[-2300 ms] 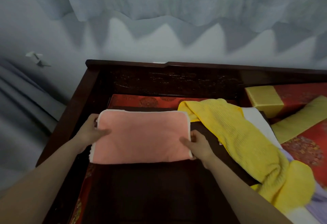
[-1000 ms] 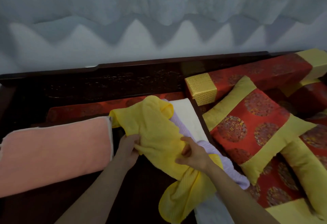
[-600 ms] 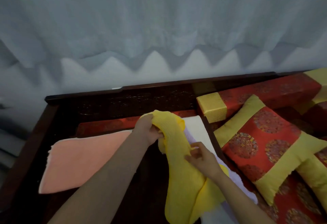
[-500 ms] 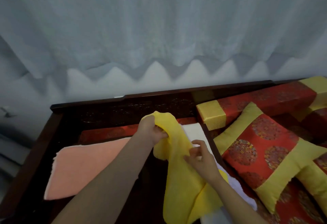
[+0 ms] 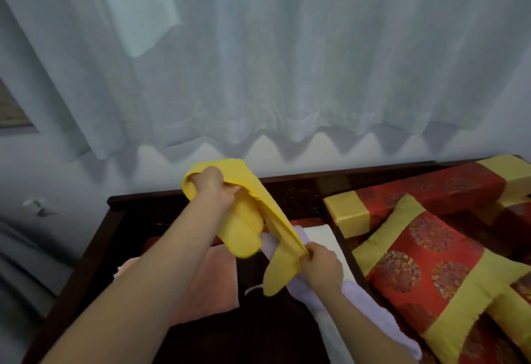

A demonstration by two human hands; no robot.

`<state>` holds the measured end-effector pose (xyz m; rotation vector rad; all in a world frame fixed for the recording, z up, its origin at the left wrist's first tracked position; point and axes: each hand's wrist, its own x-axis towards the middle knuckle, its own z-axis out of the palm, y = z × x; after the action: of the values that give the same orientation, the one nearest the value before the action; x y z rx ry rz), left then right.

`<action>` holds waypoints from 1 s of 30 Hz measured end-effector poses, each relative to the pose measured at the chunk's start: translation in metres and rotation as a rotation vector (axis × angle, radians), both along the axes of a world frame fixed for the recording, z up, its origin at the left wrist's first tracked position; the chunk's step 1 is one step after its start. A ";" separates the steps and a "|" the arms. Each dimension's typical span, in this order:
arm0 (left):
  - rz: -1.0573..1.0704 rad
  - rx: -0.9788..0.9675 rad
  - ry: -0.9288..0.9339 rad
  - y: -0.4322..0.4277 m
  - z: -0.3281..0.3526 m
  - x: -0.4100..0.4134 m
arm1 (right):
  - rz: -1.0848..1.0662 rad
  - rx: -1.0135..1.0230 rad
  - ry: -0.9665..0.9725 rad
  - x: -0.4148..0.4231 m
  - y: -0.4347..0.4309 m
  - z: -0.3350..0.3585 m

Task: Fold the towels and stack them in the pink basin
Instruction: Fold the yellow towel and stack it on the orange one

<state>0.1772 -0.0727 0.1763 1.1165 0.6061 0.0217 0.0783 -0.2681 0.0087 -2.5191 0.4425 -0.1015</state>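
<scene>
A yellow towel (image 5: 250, 228) hangs in the air above the dark wooden table (image 5: 258, 332). My left hand (image 5: 212, 188) grips its top end, raised high. Lower and to the right, my right hand (image 5: 321, 263) pinches the towel's edge. A folded pink towel (image 5: 212, 283) lies flat on the table, partly hidden under my left forearm. A lilac towel (image 5: 359, 306) and a white towel (image 5: 319, 234) lie to the right beneath my right hand. No pink basin is in view.
Red and gold cushions (image 5: 431, 271) fill the right side, with a long bolster (image 5: 416, 194) behind them. The dark wooden frame (image 5: 115, 211) rims the table at the back and left. A pale curtain (image 5: 258, 62) hangs behind.
Both hands left the folded pink towel and took up the yellow towel. My left hand has lifted its end higher, and my right hand slid down along the edge.
</scene>
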 end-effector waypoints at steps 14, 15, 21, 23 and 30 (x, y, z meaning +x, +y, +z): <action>-0.198 0.305 0.475 0.117 -0.147 -0.074 | 0.493 0.085 0.192 -0.003 -0.008 -0.023; -0.209 0.407 0.506 0.121 -0.153 -0.084 | 0.543 0.036 0.335 -0.003 -0.013 -0.024; -0.463 0.680 0.742 0.172 -0.204 -0.136 | 0.536 -0.423 0.721 -0.014 -0.046 -0.029; -0.723 0.762 0.845 0.178 -0.201 -0.146 | 0.465 -0.535 0.700 -0.017 -0.058 -0.033; -0.550 0.610 0.510 0.178 -0.226 -0.098 | 0.542 -0.472 0.484 -0.009 -0.072 -0.037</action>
<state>0.0796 0.1051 -0.0499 1.8803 0.7451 -0.6036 0.0693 -0.3398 -0.0283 -3.0281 -0.1204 0.6974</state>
